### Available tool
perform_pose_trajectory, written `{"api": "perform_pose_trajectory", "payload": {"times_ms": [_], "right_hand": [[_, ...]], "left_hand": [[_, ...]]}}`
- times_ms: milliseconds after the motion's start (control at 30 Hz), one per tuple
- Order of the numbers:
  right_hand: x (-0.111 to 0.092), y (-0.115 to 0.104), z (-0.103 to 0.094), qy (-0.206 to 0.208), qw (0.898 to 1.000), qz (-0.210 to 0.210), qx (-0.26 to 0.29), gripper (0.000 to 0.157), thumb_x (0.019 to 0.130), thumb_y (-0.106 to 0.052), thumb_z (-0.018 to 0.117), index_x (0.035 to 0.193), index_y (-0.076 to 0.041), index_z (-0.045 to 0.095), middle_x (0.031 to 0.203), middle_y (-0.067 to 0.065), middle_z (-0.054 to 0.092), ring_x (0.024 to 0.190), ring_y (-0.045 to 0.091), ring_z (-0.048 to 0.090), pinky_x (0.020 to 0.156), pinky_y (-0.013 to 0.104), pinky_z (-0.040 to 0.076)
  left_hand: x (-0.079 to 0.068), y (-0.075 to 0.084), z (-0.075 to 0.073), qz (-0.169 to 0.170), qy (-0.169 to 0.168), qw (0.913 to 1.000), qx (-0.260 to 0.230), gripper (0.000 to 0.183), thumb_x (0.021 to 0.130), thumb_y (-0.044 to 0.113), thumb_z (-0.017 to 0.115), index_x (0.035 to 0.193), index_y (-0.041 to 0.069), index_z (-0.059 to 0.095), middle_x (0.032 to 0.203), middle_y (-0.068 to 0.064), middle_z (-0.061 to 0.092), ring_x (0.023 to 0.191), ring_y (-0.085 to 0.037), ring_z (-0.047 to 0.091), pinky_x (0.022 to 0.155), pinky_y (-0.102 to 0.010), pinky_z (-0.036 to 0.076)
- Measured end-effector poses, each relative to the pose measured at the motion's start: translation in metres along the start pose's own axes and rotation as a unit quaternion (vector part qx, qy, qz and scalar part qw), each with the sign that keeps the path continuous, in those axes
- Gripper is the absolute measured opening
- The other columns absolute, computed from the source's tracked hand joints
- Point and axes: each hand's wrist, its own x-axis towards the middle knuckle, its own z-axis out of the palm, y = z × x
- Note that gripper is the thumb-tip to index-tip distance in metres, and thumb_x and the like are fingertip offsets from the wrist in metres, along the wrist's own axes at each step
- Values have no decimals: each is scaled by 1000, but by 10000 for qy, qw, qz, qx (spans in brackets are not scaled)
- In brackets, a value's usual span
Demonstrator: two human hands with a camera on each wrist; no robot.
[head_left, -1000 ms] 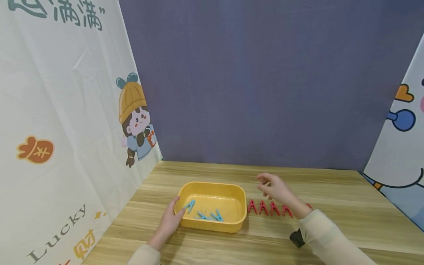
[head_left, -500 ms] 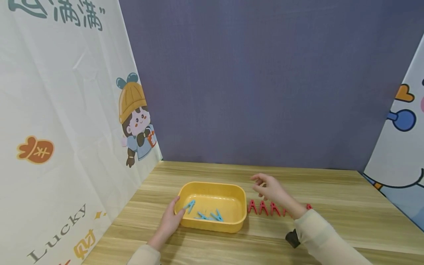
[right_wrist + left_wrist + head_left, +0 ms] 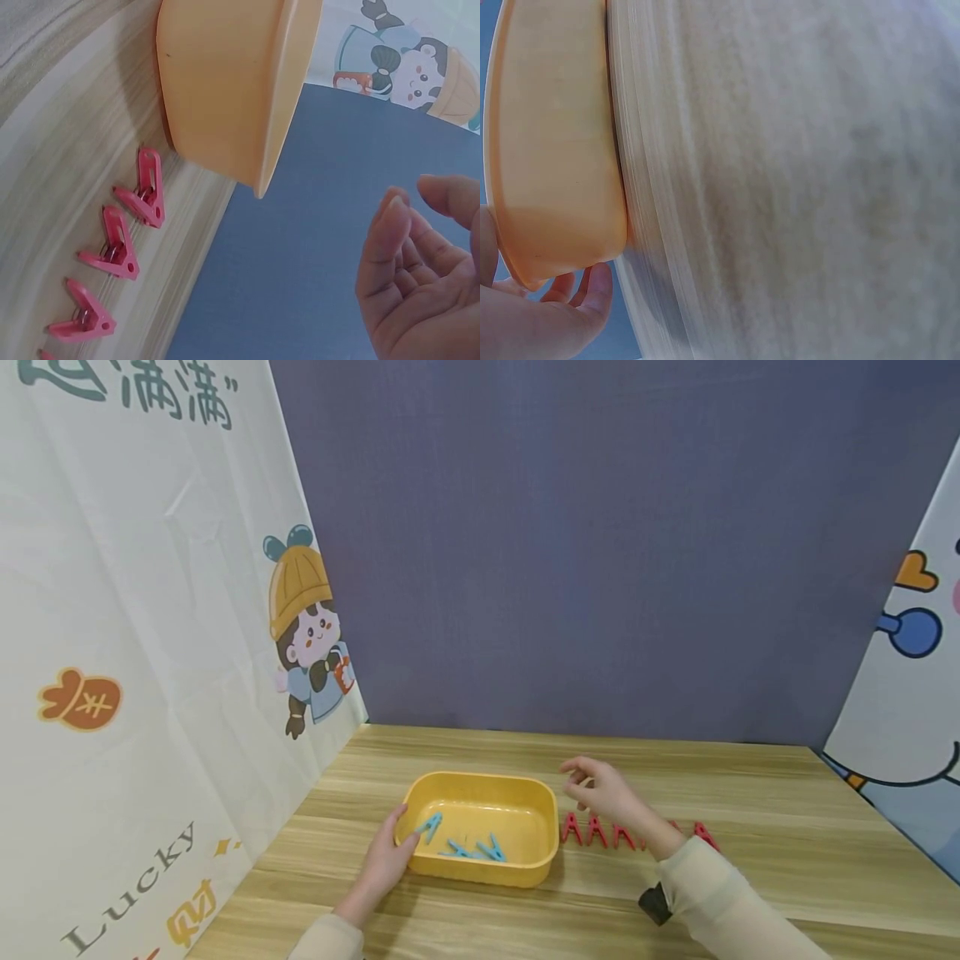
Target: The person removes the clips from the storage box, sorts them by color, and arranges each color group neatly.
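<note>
A yellow plastic basin stands on the wooden table. Inside, one light-blue clothespin lies at the left end, and more blue clothespins lie near the front wall. My left hand grips the basin's left end, thumb over the rim and fingers against the outer wall. Beyond the right end, my right hand is raised above the table, fingers loosely bent and holding nothing. The right wrist view shows a gap between its thumb and fingertips. Below it, red clothespins stretch in a row.
The row of red clothespins starts close to the basin's right end; my forearm covers part of it. A small black object shows beside my right sleeve. A dark blue backdrop rises behind the table, with a printed white sheet at the left.
My right hand has drifted left and slightly down toward the basin, uncovering the right end of the red row. The left hand, the basin and the blue clothespins stay put.
</note>
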Motion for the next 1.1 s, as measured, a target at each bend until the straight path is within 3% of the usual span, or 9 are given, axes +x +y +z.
{"api": "perform_pose_trajectory", "payload": {"times_ms": [67, 300, 467, 800, 1100], "right_hand": [[0, 0, 1, -34, 10000, -36, 7, 27, 88, -3, 56, 115, 3, 55, 84, 7, 55, 60, 19, 56, 52, 41, 51], [1, -1, 6, -22, 10000, -65, 17, 29, 89, -7, 59, 115, 3, 55, 84, 7, 56, 60, 22, 56, 50, 37, 51], [2, -3, 10, -79, 9999, -137, 34, 29, 89, -10, 60, 115, 3, 55, 85, 6, 57, 62, 24, 56, 49, 43, 51], [4, -4, 15, -152, 9994, -282, -93, 27, 88, -7, 58, 114, 3, 57, 85, 5, 58, 67, 23, 56, 52, 29, 48], [5, -4, 23, -215, 9993, -309, 90, 27, 87, -6, 60, 112, 4, 57, 84, 6, 57, 61, 22, 55, 49, 35, 50]], "left_hand": [[0, 0, 0, -5, -1, 10000, 3, 52, 89, 5, 53, 136, -7, 34, 137, -31, 33, 126, -47, 28, 102, -57, 24], [1, 2, 0, -26, -32, 10000, -45, 52, 90, 5, 52, 136, -7, 33, 138, -31, 32, 126, -47, 27, 102, -57, 23], [1, 2, 0, -14, -11, 10000, -65, 52, 89, 5, 52, 136, -6, 34, 138, -31, 32, 126, -47, 28, 102, -57, 24], [2, 1, 0, -4, -9, 10000, -55, 52, 89, 5, 52, 136, -6, 34, 138, -31, 33, 126, -47, 28, 102, -58, 24], [2, -4, 1, -27, 21, 10000, 21, 52, 89, 7, 53, 136, -5, 35, 137, -31, 33, 125, -47, 29, 102, -58, 24]]}}
